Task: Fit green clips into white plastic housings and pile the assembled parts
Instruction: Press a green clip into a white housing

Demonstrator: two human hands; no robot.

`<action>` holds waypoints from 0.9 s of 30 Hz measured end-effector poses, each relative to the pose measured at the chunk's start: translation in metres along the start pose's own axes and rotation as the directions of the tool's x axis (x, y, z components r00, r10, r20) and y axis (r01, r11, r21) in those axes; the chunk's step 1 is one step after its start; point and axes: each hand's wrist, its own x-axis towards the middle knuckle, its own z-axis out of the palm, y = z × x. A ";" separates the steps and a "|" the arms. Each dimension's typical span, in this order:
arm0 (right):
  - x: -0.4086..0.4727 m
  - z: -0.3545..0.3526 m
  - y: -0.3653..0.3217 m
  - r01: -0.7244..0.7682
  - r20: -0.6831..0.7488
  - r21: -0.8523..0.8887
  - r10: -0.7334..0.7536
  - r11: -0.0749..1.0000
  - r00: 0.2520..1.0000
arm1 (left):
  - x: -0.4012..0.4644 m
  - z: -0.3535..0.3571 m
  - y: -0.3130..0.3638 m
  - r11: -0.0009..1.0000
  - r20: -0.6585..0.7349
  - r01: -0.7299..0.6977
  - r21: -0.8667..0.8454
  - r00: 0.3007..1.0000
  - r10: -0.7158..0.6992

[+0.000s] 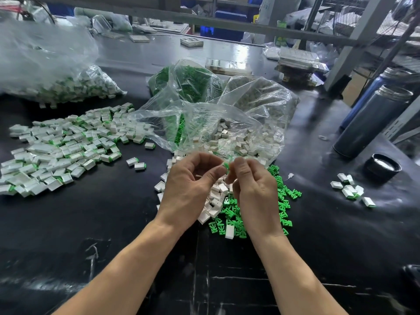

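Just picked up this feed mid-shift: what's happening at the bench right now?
A person is fitting parts by hand. The right hand pinches a green clip at its fingertips; the left hand is curled beside it, its contents hidden. Loose white housings and green clips lie below the hands. A big pile of assembled parts sits to the left.

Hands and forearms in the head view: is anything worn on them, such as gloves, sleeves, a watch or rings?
Nothing is worn as far as the frame shows. The left hand and the right hand are bare, without gloves or finger cots, and no ring is visible. Both wrists carry no watch or band. Both forearms are uncovered down to the frame's lower edge, so no sleeve shows.
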 end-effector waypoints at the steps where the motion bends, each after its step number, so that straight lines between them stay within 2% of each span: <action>1: 0.000 -0.001 -0.001 0.014 0.024 0.005 -0.014 1.000 1.000 | 0.000 -0.001 0.001 1.000 -0.004 -0.004 0.000 1.000 0.004; 4: 0.001 -0.001 0.000 0.041 0.065 -0.017 -0.040 0.999 0.997 | 0.000 -0.003 0.002 1.000 -0.024 -0.004 0.000 1.000 0.004; 15: 0.001 -0.002 0.001 0.026 0.021 -0.070 -0.024 0.997 0.999 | 0.001 -0.004 0.004 0.999 -0.023 -0.004 0.044 1.000 0.005; 18: 0.001 -0.002 0.001 -0.001 -0.003 -0.040 0.000 0.999 1.000 | 0.000 -0.005 0.005 0.999 -0.018 -0.001 0.034 1.000 0.002; 22: 0.003 -0.003 0.001 -0.078 -0.023 0.038 0.079 0.996 0.997 | 0.000 -0.003 0.005 0.990 0.025 -0.015 0.137 1.000 0.012; 27: 0.002 -0.004 -0.001 -0.151 0.060 0.087 0.146 0.985 0.987 | 0.000 -0.005 0.003 0.986 -0.021 -0.025 0.167 0.999 0.029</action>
